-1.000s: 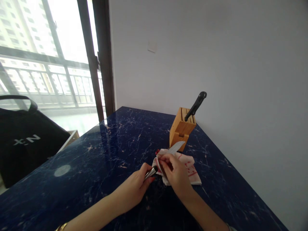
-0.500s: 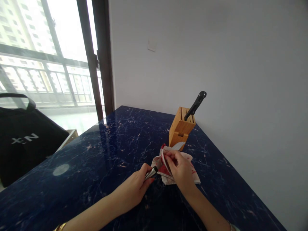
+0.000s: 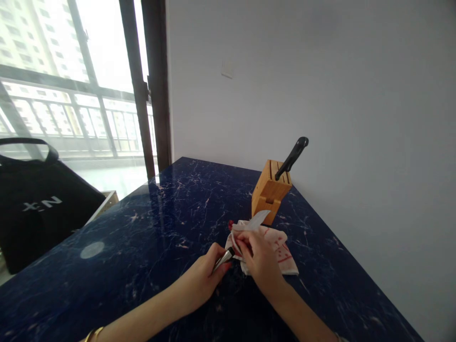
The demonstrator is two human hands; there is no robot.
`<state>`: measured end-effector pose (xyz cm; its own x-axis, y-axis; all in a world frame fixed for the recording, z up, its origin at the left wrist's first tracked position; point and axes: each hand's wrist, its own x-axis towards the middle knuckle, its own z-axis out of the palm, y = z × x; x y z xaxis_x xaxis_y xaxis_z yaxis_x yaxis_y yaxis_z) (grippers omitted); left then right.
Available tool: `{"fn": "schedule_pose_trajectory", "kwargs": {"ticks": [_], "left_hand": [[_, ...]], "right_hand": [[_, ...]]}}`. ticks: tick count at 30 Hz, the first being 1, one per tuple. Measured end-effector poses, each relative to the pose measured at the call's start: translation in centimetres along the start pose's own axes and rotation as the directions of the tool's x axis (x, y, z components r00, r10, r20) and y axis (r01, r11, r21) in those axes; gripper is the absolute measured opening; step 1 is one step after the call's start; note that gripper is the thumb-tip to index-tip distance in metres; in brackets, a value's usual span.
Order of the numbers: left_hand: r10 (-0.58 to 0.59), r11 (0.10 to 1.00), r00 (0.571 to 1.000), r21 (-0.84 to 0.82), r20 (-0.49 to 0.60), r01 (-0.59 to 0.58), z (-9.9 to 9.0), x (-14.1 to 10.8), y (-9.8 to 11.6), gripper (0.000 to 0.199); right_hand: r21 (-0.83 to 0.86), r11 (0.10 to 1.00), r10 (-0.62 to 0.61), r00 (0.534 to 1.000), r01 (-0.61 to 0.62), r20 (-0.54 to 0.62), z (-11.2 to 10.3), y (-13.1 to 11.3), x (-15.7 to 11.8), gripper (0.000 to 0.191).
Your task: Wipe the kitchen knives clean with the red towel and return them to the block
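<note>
My left hand (image 3: 210, 268) is closed around the handle of a kitchen knife (image 3: 259, 218), whose pale blade points away toward the upper right. A white and red cloth (image 3: 281, 244) is folded about part of the blade. My right hand (image 3: 258, 254) pinches this cloth against the blade near the handle end, fingers closed. The blade's tip shows beyond the cloth, in front of the wooden knife block (image 3: 270, 187). A small dark red bit (image 3: 230, 224) shows at the cloth's left edge. The rest of the cloth lies on the table.
In the block stands another knife with a black handle (image 3: 292, 156). The dark blue marbled table (image 3: 149, 247) borders a white wall on the right. A black bag (image 3: 46, 209) sits beyond the left edge, near a window.
My right hand has slid the cloth a little down and left along the blade toward the handle. More of the blade shows now. My left hand keeps its grip.
</note>
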<state>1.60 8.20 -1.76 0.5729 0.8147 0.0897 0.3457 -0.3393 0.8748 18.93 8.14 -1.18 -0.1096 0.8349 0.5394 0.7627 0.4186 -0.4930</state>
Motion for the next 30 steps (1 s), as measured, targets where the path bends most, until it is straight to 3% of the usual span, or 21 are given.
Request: {"fn": "schedule_pose_trajectory", "kwargs": {"ticks": [3,9,14,20,26,30], "left_hand": [[-0.016,0.999,1.0,-0.042,-0.012,0.015,0.2,0.1,-0.6,0.017],[-0.015,0.994,1.0,-0.11,-0.015,0.013,0.5,0.1,-1.0,0.022],[-0.023,0.994,1.0,-0.11,-0.018,0.021,0.3,0.1,-0.9,0.022],[0.007,0.997,1.0,-0.071,-0.005,-0.007,0.0,0.0,-0.4,0.019],[0.017,0.998,1.0,-0.063,-0.012,-0.017,0.0,0.0,-0.3,0.018],[0.013,0.999,1.0,-0.047,0.009,-0.013,-0.1,0.0,0.0,0.017]], "right_hand": [[-0.076,0.994,-0.072,0.994,0.078,0.078,0.4,-0.4,-0.2,0.012],[-0.071,0.997,0.019,1.0,-0.019,0.001,-0.9,0.2,0.7,0.008],[-0.012,1.0,-0.004,0.984,0.006,0.176,-1.0,-0.3,0.4,0.012],[-0.025,0.996,0.088,0.995,-0.087,0.035,-1.3,-0.1,0.7,0.008],[0.041,0.999,0.013,0.983,-0.021,0.185,-1.1,-0.8,0.6,0.011],[-0.037,0.994,0.102,0.991,-0.099,0.084,-2.4,-0.2,1.2,0.01]]}}
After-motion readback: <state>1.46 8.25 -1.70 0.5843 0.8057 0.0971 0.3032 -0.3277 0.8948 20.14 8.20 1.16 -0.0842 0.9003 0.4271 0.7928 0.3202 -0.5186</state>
